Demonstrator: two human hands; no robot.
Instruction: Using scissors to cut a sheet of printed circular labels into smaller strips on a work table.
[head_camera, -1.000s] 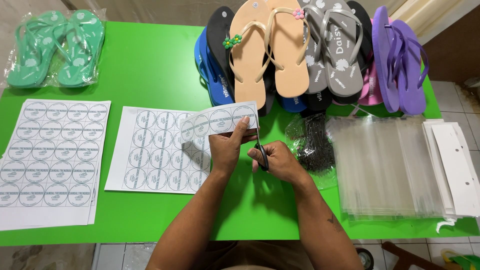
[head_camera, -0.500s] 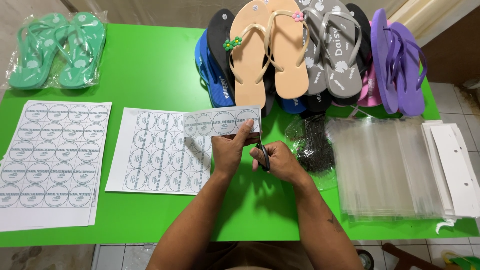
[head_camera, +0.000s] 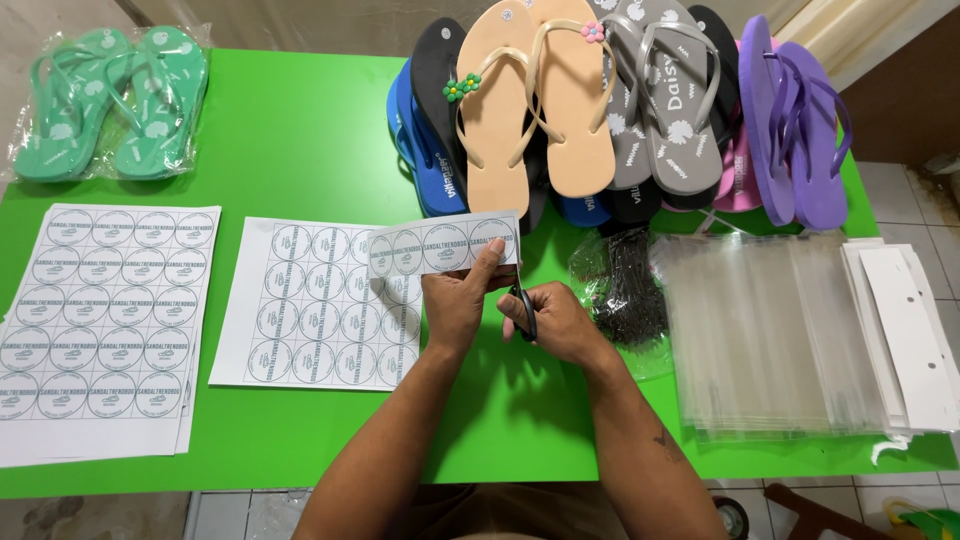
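Landmark for all positions: the green table (head_camera: 300, 150).

Left hand (head_camera: 458, 300): closed in a pinch on a cut strip of round labels (head_camera: 443, 247), thumb on the near face, fingers behind. The strip is held just above the table near its centre, tilted slightly up to the right, and shows four circles in one row.

Right hand (head_camera: 548, 320): fingers closed through the handles of a pair of dark scissors (head_camera: 524, 308). The blades point up at the strip's right end; how far they are open cannot be told.

Label sheets: two lots lie flat. One partly cut sheet (head_camera: 310, 305) lies left of centre, directly under and beside the left hand. A full sheet (head_camera: 100, 320), five circles across and five down, lies at the table's left edge, on top of further sheets whose number cannot be counted.

Footwear: one pair of teal flip-flops in a clear bag (head_camera: 110, 100) at the far left corner. A heap of flip-flops (head_camera: 600, 110) at the far edge, right of centre: two tan, two grey and two purple on top, with blue, black and pink ones partly buried and not countable.

Right half of the table: one clear bag of small dark fasteners (head_camera: 625, 290) just beside the right hand, a stack of clear sleeves (head_camera: 770, 330) beyond it, and a stack of white punched cards (head_camera: 915, 330) at the right edge. Neither stack can be counted.
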